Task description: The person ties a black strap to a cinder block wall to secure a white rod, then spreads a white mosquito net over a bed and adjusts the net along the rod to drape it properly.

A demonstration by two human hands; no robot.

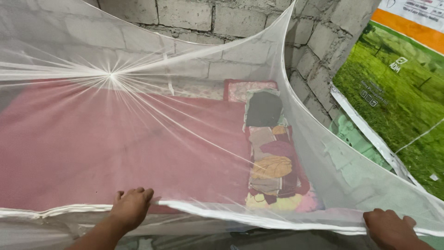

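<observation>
net: white mosquito net (194, 92) stretched like a tent over the bed, its bunched hem (240, 215) running along the near edge
left hand: left hand (131, 207) on the hem, fingers curled over it, gripping
right hand: right hand (391, 228) further along the same hem, fingers closed around it
bed: pink mattress (92, 153) under the net
clothes: messy pile of clothes (273, 162) inside the net, far side from the left hand
wall: grey block wall (203, 18) behind the net, green poster (397, 102) beside it

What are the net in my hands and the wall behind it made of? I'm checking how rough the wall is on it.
Net: fine white mesh, likely synthetic; sheer, the red bedding shows through. Wall: bare grey blocks, probably concrete, rough and unplastered, mortar joints visible.
</observation>
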